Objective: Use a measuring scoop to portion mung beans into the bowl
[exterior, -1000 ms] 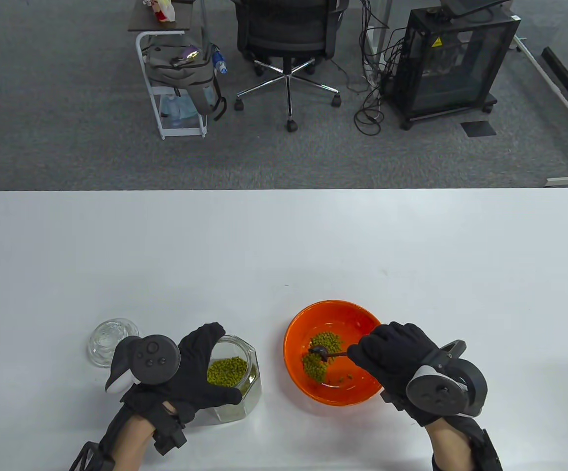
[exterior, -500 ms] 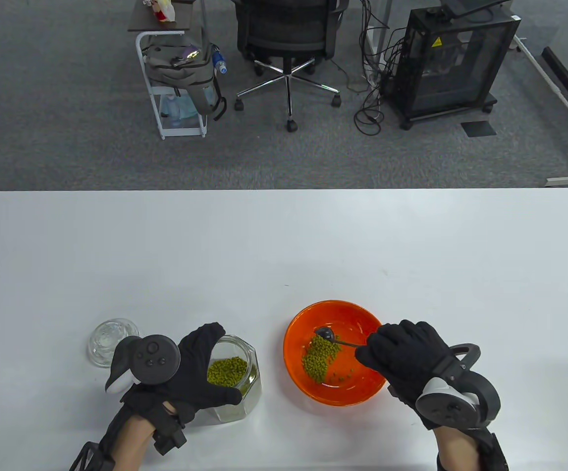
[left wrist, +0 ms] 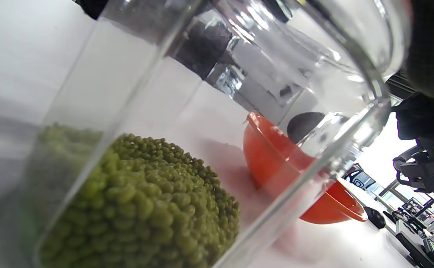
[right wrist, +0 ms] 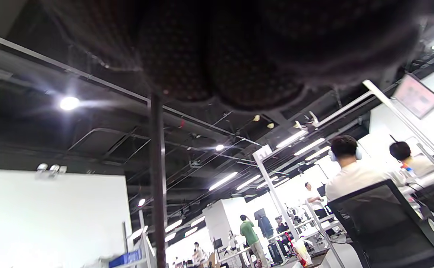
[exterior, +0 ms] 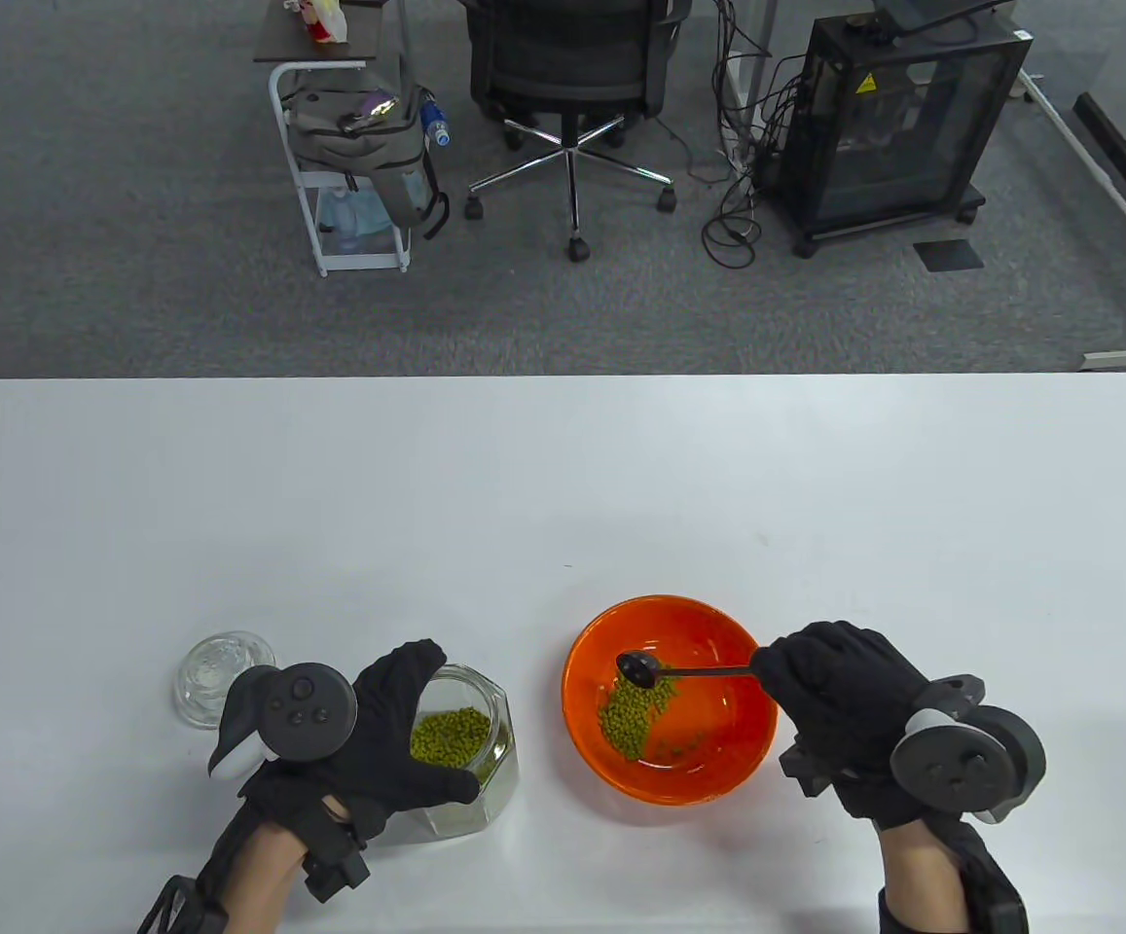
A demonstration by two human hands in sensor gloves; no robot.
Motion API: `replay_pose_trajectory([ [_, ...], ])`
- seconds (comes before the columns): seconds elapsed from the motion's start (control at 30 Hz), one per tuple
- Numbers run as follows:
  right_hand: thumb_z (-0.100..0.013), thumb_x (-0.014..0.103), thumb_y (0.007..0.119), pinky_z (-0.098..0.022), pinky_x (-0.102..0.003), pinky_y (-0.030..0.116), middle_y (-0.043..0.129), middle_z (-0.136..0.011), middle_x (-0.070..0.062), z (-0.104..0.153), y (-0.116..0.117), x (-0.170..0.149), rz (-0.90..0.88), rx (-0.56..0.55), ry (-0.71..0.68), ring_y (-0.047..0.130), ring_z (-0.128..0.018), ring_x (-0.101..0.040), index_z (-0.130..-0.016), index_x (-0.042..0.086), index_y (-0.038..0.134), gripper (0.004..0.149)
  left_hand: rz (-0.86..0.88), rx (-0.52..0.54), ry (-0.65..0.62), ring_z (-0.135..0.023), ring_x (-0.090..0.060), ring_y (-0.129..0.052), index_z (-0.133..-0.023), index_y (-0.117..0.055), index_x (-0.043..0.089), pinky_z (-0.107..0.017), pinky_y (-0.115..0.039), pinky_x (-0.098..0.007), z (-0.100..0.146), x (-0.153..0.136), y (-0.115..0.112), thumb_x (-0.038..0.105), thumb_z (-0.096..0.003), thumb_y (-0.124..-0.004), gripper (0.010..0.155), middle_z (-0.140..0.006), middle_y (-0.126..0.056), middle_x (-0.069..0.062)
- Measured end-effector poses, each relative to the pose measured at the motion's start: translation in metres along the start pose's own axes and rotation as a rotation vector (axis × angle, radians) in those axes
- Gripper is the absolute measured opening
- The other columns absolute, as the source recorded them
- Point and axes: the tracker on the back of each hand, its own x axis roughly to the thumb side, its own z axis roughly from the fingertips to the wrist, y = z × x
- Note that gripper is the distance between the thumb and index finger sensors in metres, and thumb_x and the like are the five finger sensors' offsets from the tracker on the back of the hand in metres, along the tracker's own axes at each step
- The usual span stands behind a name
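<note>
We see the right hand pinching the measuring scoop by its handle, long axis parallel to the bench's near edge, cup pointing left over the orange bowl and mung beans. Left hand grips the glass jar.
</note>
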Motion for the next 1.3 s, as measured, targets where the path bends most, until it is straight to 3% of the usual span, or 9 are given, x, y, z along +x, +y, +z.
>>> replay_pose_trajectory([
  [0.37, -0.046, 0.048, 0.085, -0.009, -0.034, 0.087, 0.104, -0.037, -0.012, 0.006, -0.005, -0.045, -0.189, -0.085, 0.429, 0.100, -0.011, -0.020, -0.046, 0.011, 0.102, 0.041, 0.004, 0.001, 0.000, -0.103, -0.062, -0.051, -0.110, -0.026, 0.000, -0.073, -0.056, -0.069, 0.000, 0.000, 0.000, 0.082, -0.0385, -0.089, 0.126, -0.115, -0.035, -0.031],
  [0.53, -0.047, 0.048, 0.085, -0.009, -0.034, 0.087, 0.103, -0.036, -0.013, 0.009, 0.002, -0.054, -0.419, -0.080, 0.547, 0.099, -0.011, -0.020, -0.046, 0.010, 0.101, 0.041, 0.005, 0.001, 0.000, -0.103, -0.062, -0.051, -0.110, -0.026, 0.000, -0.073, -0.056, -0.069, 0.000, 0.000, 0.000, 0.082, -0.0386, -0.089, 0.126, -0.115, -0.035, -0.031],
  [0.67, -0.047, 0.048, 0.084, -0.009, -0.034, 0.087, 0.103, -0.037, -0.013, 0.001, 0.010, -0.046, -0.533, -0.026, 0.519, 0.099, -0.011, -0.020, -0.046, 0.010, 0.101, 0.041, 0.012, 0.004, 0.000, -0.103, -0.062, -0.051, -0.110, -0.026, 0.000, -0.073, -0.056, -0.069, 0.000, -0.001, 0.000, 0.082, -0.0384, -0.090, 0.126, -0.115, -0.035, -0.030],
  [0.87, -0.047, 0.048, 0.084, -0.009, -0.034, 0.087, 0.103, -0.037, -0.012, -0.027, 0.028, -0.001, -0.548, 0.079, 0.441, 0.099, -0.011, -0.020, -0.046, 0.010, 0.101, 0.041, 0.012, 0.003, -0.001, -0.103, -0.062, -0.051, -0.110, -0.026, 0.000, -0.073, -0.057, -0.069, 0.000, -0.001, 0.000, 0.082, -0.0382, -0.090, 0.126, -0.115, -0.035, -0.030],
  [1.07, -0.047, 0.048, 0.085, -0.009, -0.034, 0.087, 0.103, -0.037, -0.012, -0.047, 0.052, 0.037, -0.485, 0.186, 0.392, 0.099, -0.011, -0.020, -0.046, 0.010, 0.101, 0.041, 0.018, 0.005, -0.002, -0.103, -0.062, -0.051, -0.109, -0.025, 0.000, -0.073, -0.057, -0.069, 0.000, -0.002, 0.000, 0.082, -0.0379, -0.090, 0.127, -0.115, -0.034, -0.030],
  [1.3, -0.047, 0.048, 0.085, -0.010, -0.034, 0.087, 0.103, -0.037, -0.013, -0.055, 0.075, 0.055, -0.383, 0.245, 0.354, 0.099, -0.012, -0.020, -0.046, 0.010, 0.101, 0.041, 0.020, 0.004, -0.003, -0.104, -0.061, -0.051, -0.109, -0.025, -0.001, -0.074, -0.057, -0.068, -0.001, -0.002, 0.000, 0.082, -0.0376, -0.090, 0.127, -0.114, -0.034, -0.030],
])
